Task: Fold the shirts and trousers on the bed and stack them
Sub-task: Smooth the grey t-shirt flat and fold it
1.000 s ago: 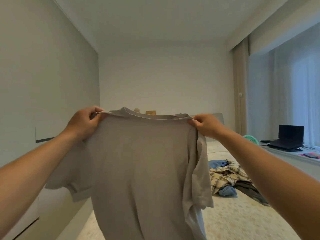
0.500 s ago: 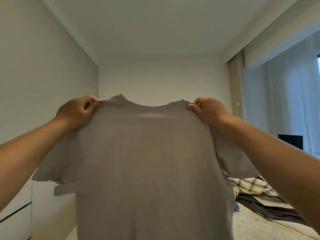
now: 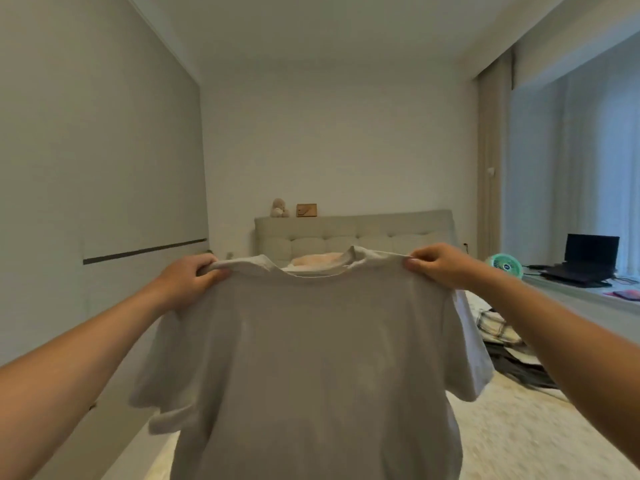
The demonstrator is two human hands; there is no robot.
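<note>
Fingers (image 3: 204, 271) of our left hand (image 3: 188, 284) curl over the left shoulder seam of the t-shirt (image 3: 311, 358), thumb pinching the cloth from the near side; item one, held in the air at chest height, above the bed (image 3: 519, 445).

Item two, the t-shirt itself: grey, short-sleeved, hanging full length between both hands, collar uppermost and sagging slightly in the middle, sleeves drooping to either side, hem running out of view at the bottom edge. We judge it light and soft, with no stiffness of its own; it goes wherever the shoulders go and will crumple if either grip slackens. The shoulder seams, where we hold it, look like the best purchase, since the doubled cloth there gives the fingers something to bite. For laying it flat, we would keep both pinches and lower it evenly.

Item three, our right hand (image 3: 440, 266): fingers clamped on the right shoulder, thumb tip showing on the near face of the cloth.

Item four, further right on the bed: a heap of clothes (image 3: 502, 337), checked cloth over something dark, not yet folded as far as we can tell. No finished stack shows in view.

Item five, far right on the window ledge: a small green fan (image 3: 504, 266) and a laptop (image 3: 585, 261).
</note>
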